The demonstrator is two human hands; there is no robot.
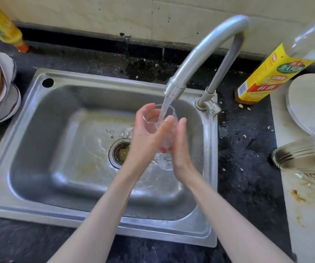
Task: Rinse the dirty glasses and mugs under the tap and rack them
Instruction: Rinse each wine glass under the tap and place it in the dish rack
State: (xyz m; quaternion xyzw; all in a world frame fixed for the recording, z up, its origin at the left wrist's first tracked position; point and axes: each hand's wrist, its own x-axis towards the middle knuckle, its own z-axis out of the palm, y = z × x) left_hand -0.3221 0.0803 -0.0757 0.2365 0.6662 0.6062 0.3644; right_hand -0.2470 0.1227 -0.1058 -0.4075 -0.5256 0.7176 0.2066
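At frame centre, the left hand (pixel 146 133) gripped a stemmed glass (pixel 158 122) under the tap (pixel 200 54) stream while the right hand (pixel 179 145), fingers straight, pressed its side.

One view only, head-worn, wide-angle; nothing to pair it with. Looks forward and steeply down from above the sink (pixel 39 118), facing the back wall (pixel 115 12). Close range: both forearms enter from the bottom edge, and the fingers (pixel 164 128) sit just right of frame centre. Tap (pixel 200 54) arches above and beyond the fingers. Dark counter (pixel 247 168) runs left, right and behind them. Straight lines bow toward the frame edges; far corners blur.
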